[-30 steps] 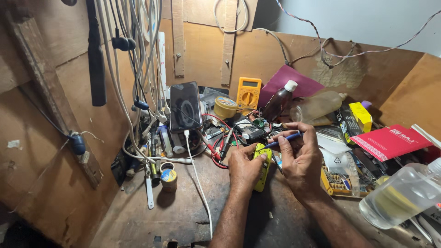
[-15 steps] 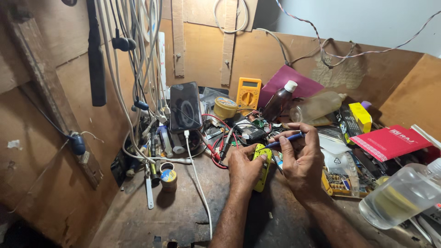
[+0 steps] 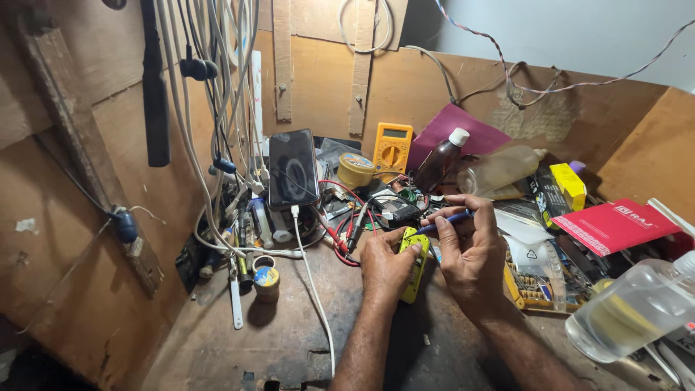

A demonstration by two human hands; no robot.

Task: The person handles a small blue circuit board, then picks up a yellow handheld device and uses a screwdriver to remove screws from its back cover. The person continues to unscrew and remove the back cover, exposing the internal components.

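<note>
Head view, lower centre: left hand clamped on small yellow device low over tabletop, right hand pinching blue-handled tool just above it. Could slip off and jab red leads close by, given such crowding. Tool tip hidden behind fingers; clear bottle cut off at right edge.

place: small electronics repair workshop | evidence: yellow multimeter against plywood wall, red probe leads, hanging cables, smartphone, solder tin on cluttered wooden bench
</note>
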